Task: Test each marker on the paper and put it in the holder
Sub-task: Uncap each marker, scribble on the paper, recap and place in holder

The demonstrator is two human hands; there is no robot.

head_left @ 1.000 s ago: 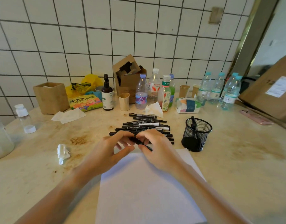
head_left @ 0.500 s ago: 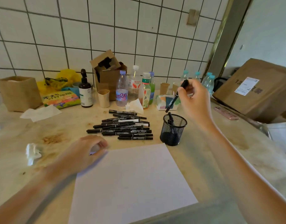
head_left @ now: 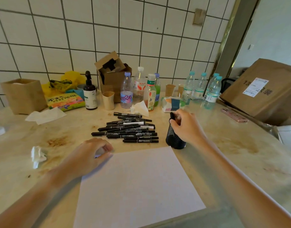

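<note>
A blank white paper [head_left: 138, 186] lies on the counter in front of me. Beyond its far edge is a pile of several black markers [head_left: 130, 129]. To the right of the pile stands a black mesh holder [head_left: 174, 143]. My right hand [head_left: 186, 127] is over the holder's mouth, fingers closed on the top end of a black marker [head_left: 172, 116] that points down into it. My left hand [head_left: 89, 155] rests curled on the paper's far left corner; whether it holds anything is hidden.
Along the tiled wall stand several water bottles [head_left: 199, 88], drink bottles [head_left: 126, 91], a pump bottle [head_left: 90, 92], paper cups, a tissue pack [head_left: 172, 104] and cardboard boxes [head_left: 263, 91]. A pink phone [head_left: 234, 117] lies right; a crumpled tissue [head_left: 37, 156] lies left.
A second ago both hands held a marker above the paper's far edge. My right hand then lifted it over the holder and has now lowered it into the mouth; my left stayed by the paper.
</note>
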